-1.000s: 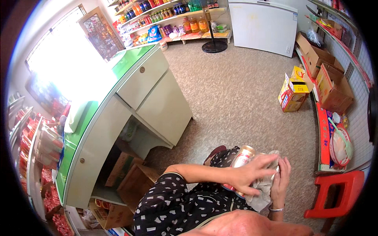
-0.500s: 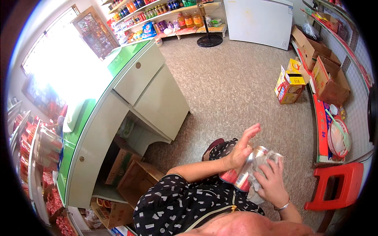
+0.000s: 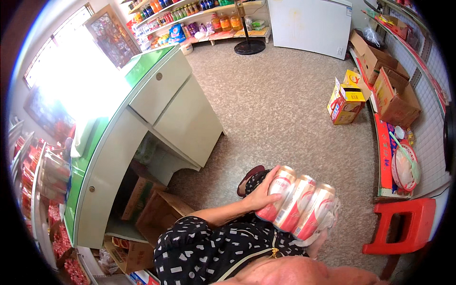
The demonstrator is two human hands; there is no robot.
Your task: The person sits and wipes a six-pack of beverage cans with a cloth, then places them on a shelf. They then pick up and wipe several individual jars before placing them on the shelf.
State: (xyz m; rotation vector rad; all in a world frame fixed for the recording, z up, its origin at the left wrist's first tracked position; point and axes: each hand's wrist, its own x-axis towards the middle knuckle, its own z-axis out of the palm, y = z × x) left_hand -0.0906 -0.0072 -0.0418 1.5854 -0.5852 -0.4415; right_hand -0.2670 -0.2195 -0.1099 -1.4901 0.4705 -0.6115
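My left hand (image 3: 260,194) grips the near-left end of a pack of gold, white and red cans (image 3: 301,209), three of which show, held tilted over my black patterned clothing (image 3: 199,247). A crumpled pale cloth (image 3: 330,218) lies against the right side of the pack. My right hand (image 3: 317,241) is mostly hidden at that side, beside the cloth and under the cans; its fingers cannot be made out.
A green-topped counter (image 3: 175,107) stands left, cardboard boxes (image 3: 154,216) in its open bay. Ahead are stocked shelves, a fan stand (image 3: 249,46) and a white freezer (image 3: 308,28). A shelf with cartons (image 3: 394,99), a yellow box (image 3: 346,104) and a red stool (image 3: 399,223) are right.
My left hand has moved from over the cloth to the pack's left end. The cans have turned more upward into view, and my right hand has dropped from their top to behind them.
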